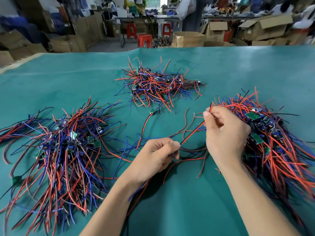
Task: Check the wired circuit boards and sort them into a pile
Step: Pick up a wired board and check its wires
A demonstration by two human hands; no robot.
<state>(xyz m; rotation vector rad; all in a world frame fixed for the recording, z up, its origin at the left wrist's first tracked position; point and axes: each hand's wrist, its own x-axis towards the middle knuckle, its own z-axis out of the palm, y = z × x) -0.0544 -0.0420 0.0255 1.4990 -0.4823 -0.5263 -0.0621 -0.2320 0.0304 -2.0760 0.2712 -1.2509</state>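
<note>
Item 1, far left: left pile (68,143) of wired circuit boards, red, blue and black leads fanned toward me, small green boards buried in the middle. It lies on the green table (238,68), its leads running off the left and near edges of my view.

Item 2, centre back: far pile (160,84), smaller and more tangled, well apart from both hands.

Item 3, centre: one loose board (152,111) lying alone on the table between the piles, its red and black lead curving down toward my left hand.

Item 4: my left hand (153,159), fingers curled and pinching dark and blue leads at the tips.

Item 5: my right hand (225,133), fingers curled, pinching a red-and-black wire pair (192,132) that runs taut down toward my left hand.

Item 6, right: right pile (272,137), touching the back of my right hand, several green boards showing on top.

Handling, by my judgement: light, leads limp and springy, quick to snag on neighbours; solder joints likely fragile, so better lifted near the board than yanked by a wire end.

Room: bare table between my forearms and beyond the far pile; the far table edge is distant.
</note>
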